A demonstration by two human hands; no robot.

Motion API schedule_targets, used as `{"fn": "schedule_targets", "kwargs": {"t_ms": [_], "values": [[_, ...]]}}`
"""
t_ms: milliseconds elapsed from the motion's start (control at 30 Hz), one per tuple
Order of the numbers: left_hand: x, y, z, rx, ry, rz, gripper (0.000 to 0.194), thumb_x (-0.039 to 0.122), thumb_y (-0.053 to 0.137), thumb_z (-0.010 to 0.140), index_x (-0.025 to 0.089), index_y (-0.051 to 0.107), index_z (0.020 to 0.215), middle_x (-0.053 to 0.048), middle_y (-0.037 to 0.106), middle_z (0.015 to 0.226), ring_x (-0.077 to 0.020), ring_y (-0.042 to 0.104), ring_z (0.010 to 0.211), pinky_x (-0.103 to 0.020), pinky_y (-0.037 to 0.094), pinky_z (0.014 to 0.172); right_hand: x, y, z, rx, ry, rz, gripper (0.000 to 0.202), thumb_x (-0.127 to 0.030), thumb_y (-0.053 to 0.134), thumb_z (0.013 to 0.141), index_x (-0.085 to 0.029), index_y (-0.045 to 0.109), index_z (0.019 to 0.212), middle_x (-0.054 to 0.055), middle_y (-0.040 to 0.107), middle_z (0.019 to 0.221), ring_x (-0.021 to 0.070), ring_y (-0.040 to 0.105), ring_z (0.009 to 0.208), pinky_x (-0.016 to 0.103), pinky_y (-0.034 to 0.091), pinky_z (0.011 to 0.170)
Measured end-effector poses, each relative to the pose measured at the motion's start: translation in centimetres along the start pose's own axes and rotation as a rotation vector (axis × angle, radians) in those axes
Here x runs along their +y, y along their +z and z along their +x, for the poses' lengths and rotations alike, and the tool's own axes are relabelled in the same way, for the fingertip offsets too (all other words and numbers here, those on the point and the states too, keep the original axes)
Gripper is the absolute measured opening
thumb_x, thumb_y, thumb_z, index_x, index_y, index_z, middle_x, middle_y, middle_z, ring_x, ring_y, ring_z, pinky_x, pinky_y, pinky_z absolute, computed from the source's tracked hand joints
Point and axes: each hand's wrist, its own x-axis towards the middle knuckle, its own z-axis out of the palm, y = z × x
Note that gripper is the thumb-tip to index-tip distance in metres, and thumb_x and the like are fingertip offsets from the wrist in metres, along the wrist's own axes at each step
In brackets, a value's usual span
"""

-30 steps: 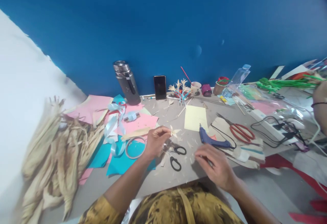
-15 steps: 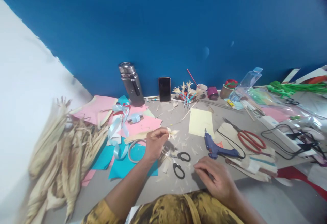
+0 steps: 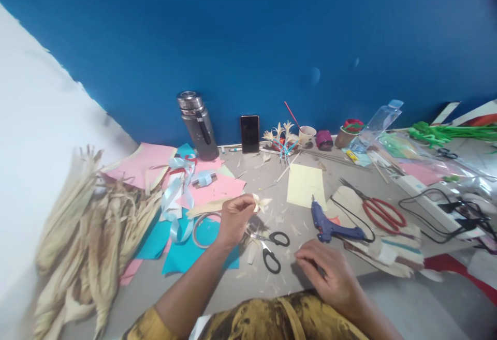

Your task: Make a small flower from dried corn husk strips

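My left hand is raised over the middle of the table, its thumb and fingertips pinching a small cream husk flower with pointed petals. Close by the table's front edge, my right hand has its fingers curled together, and I see nothing in them. Between the two hands lie scissors with black handles, blades spread and partly behind my left hand. A dark blue glue gun rests beyond my right hand, nozzle toward a pale yellow sheet. More husk flowers on light blue stems stand at the back.
Dried corn husks pile up at the left beside blue paper, a tape roll and light blue ribbon. A flask and a phone stand against the wall. Red-handled scissors and a power strip lie right.
The view has shifted slightly. My left hand still pinches the husk flower, which appears turned a little; my right hand stays in about the same place.
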Motion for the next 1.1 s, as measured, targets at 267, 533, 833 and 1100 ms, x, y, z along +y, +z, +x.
{"fn": "schedule_targets", "kwargs": {"t_ms": [267, 533, 833, 1100], "values": [[-0.1, 0.0, 0.1, -0.015, -0.01, -0.063, 0.007, 0.019, 0.076, 0.062, 0.018, 0.071, 0.057, 0.0, 0.062, 0.058, -0.0129, 0.053, 0.06, -0.027, 0.044, 0.06, 0.1, 0.0, 0.0, -0.015, 0.007, 0.012, 0.016, -0.009, 0.053, 0.094, -0.023, 0.061, 0.096, 0.003, 0.066, 0.079, 0.0153, 0.063, 0.07, 0.026, 0.047, 0.063], [0.5, 0.3, -0.1, -0.017, -0.009, -0.025, 0.01, 0.021, 0.075, 0.063, 0.018, 0.069, 0.056, 0.001, 0.058, 0.058, -0.012, 0.051, 0.059, -0.026, 0.042, 0.059, 0.0, 0.0, 0.0, -0.025, 0.015, 0.0, 0.015, -0.011, 0.053, 0.094, -0.022, 0.062, 0.094, 0.003, 0.067, 0.078, 0.0157, 0.065, 0.069, 0.026, 0.049, 0.063], [0.1, 0.4, 0.0, -0.067, -0.212, -0.297, 0.022, 0.028, 0.086, 0.057, 0.015, 0.068, 0.061, -0.001, 0.064, 0.065, -0.0079, 0.049, 0.053, -0.025, 0.039, 0.056, -0.3, -0.4, 0.5, 0.015, -0.002, -0.053, 0.016, -0.01, 0.053, 0.095, -0.022, 0.063, 0.094, 0.003, 0.067, 0.077, 0.0159, 0.064, 0.068, 0.025, 0.049, 0.061], [-0.7, 0.9, -0.6, -0.223, -0.313, -0.255, 0.026, 0.029, 0.089, 0.057, 0.014, 0.069, 0.064, -0.002, 0.065, 0.065, -0.0075, 0.051, 0.053, -0.023, 0.038, 0.055, -1.1, -0.8, 4.9, 0.16, 0.033, -0.165, 0.023, -0.017, 0.056, 0.095, -0.023, 0.059, 0.117, 0.009, 0.066, 0.105, 0.0144, 0.059, 0.064, 0.03, 0.053, 0.066]]}}
